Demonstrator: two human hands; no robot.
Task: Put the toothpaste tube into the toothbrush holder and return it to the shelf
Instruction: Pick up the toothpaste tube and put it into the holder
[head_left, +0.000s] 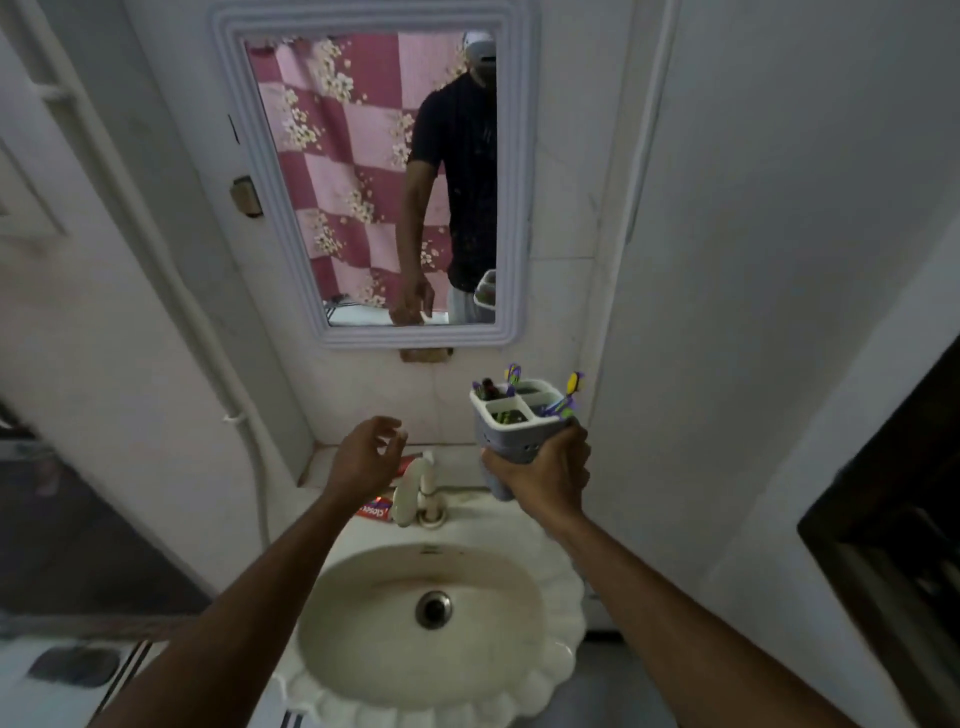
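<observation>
My right hand (543, 470) grips a grey and white toothbrush holder (514, 423) upright above the sink's back right corner. Its compartments hold several toothbrushes with purple and yellow handles. A red toothpaste tube (375, 510) lies on the ledge behind the sink, left of the tap, mostly hidden under my left arm. My left hand (366, 457) hovers over the tube with its fingers spread and curled, holding nothing.
A white tap (415, 486) stands between my two hands at the back of the white scalloped sink (558, 577). A white-framed mirror (511, 171) hangs on the wall above. A narrow ledge (324, 457) runs along the wall behind the sink.
</observation>
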